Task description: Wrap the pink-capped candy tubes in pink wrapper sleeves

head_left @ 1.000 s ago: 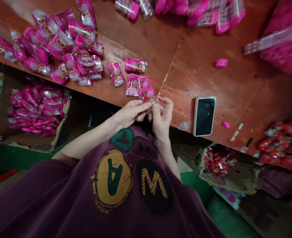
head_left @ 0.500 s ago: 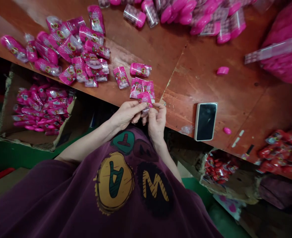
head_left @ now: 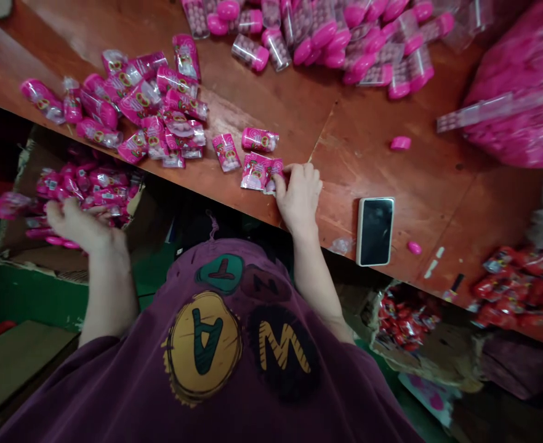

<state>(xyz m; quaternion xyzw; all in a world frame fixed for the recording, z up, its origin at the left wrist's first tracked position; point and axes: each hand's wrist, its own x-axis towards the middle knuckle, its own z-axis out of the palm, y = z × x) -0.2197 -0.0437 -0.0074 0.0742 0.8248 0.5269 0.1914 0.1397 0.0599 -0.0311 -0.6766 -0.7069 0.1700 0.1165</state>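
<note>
Left hand (head_left: pixel 80 224): parted from the right hand. It no longer meets it at the table edge and now hangs out at 9 o'clock of it, well apart, with fingers spread over the cardboard box (head_left: pixel 4 257).

Right hand (head_left: pixel 300 194): shifted toward 12 o'clock and now lies on the table (head_left: pixel 345 141). Its fingertips touch the flat packets (head_left: pixel 255 172) at its 10 o'clock. Whether it grips them cannot be told.

Blurred pink packet (head_left: pixel 8 205): newly in view at 9 o'clock of the left hand, near the box's far side.
</note>
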